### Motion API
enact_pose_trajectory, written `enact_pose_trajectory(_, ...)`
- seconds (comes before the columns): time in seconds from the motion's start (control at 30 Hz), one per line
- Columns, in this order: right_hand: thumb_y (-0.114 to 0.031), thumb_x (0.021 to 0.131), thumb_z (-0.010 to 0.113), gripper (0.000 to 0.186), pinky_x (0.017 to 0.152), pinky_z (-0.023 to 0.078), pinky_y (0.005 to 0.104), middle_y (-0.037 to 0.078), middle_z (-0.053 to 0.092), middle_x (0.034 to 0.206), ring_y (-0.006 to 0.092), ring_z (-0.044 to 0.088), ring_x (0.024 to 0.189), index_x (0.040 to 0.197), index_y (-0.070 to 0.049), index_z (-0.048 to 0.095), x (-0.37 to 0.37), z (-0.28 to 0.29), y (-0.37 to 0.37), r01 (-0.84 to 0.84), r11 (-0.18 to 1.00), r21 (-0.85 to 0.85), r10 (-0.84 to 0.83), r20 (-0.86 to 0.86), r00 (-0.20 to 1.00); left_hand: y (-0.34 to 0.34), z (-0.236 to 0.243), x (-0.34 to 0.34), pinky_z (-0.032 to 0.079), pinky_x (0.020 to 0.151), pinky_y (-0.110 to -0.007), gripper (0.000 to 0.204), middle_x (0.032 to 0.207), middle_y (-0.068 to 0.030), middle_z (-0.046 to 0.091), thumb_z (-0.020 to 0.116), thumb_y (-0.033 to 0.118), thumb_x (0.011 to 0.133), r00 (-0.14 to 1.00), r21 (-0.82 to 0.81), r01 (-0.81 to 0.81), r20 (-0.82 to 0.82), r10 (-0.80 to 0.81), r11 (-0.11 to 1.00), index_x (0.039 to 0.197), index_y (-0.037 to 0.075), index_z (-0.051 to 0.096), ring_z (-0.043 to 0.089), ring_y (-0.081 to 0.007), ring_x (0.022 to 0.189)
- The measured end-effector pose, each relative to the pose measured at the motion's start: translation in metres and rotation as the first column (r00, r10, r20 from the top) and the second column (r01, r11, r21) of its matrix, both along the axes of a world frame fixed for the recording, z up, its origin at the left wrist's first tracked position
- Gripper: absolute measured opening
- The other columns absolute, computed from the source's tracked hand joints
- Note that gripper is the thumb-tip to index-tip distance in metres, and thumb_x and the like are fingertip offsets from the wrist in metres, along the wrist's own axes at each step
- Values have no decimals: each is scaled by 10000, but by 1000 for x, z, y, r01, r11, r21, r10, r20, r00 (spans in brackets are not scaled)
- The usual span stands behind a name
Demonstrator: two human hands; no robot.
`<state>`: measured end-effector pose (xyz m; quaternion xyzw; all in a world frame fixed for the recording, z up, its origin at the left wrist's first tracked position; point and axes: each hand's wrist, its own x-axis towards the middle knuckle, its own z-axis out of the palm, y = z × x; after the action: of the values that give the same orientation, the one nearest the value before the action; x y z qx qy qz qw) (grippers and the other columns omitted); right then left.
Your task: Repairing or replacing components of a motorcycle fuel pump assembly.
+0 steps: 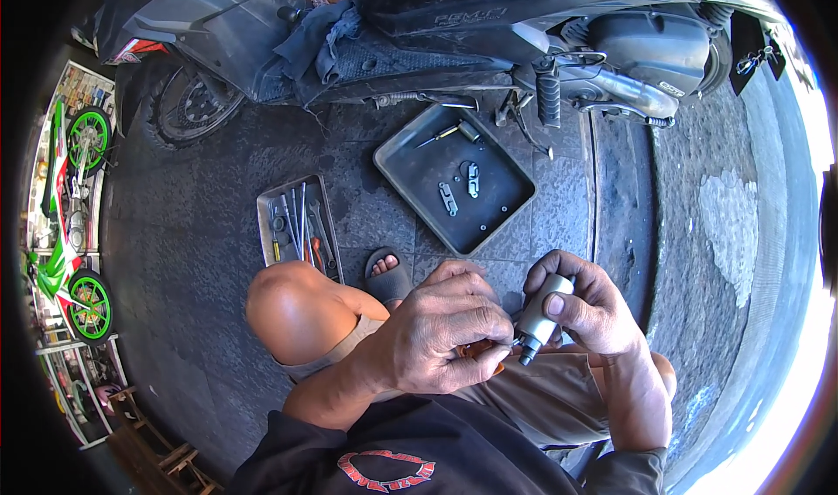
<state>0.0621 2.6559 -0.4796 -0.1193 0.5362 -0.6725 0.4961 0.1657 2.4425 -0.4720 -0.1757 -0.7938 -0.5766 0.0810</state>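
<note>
My right hand [587, 307] is closed round a silver cylindrical motor [543, 313], with its dark stepped nose pointing down toward my lap. The thumb presses on its side. Close beside it, my left hand [454, 327] is closed on an orange-handled tool [477, 348]. Most of that tool is hidden by the fingers, so its exact kind does not show. Its thin end appears to reach the motor near the nose; whether they touch I cannot tell. Both hands are over my lap.
Ahead on the floor lies a dark square tray [408, 205] with a screwdriver [438, 135], metal brackets [448, 199] and small parts. A tool tray [264, 224] sits left of my foot. A scooter [436, 24] stands across the far side; a green-wheeled motorbike [65, 233] is at left.
</note>
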Motion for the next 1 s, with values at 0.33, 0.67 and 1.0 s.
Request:
enact_pose_trajectory(0.33, -298, 909, 717, 367, 534, 449, 193, 34, 642, 810, 60, 576, 618, 1094, -10, 585, -1, 4, -3, 1, 999, 51, 1, -33, 999, -1, 2, 0, 440, 987, -485, 125, 789, -40, 683, 743, 112, 714, 999, -96, -20, -34, 17, 995, 821, 76, 688, 651, -214, 838)
enact_pose_trajectory(0.67, -274, 908, 714, 365, 533, 461, 191, 45, 635, 819, 66, 588, 621, 1101, 4, 578, 0, 2, -2, 28, 999, 35, -26, -39, 999, -3, 0, 0, 429, 1003, -489, 145, 820, -44, 684, 751, 103, 719, 1000, -85, 1, -2, -1, 996, 843, 74, 682, 657, -221, 864)
enact_pose_trajectory(1.0, -233, 887, 748, 392, 605, 514, 213, 74, 639, 864, 84, 620, 702, 1115, 24, 559, 2, 15, -1, 47, 998, 30, -44, -88, 995, -5, -3, 2, 422, 1016, -490, 147, 881, -56, 692, 761, 121, 755, 1000, -39, 16, 23, -15, 999, 861, 75, 670, 660, -235, 929)
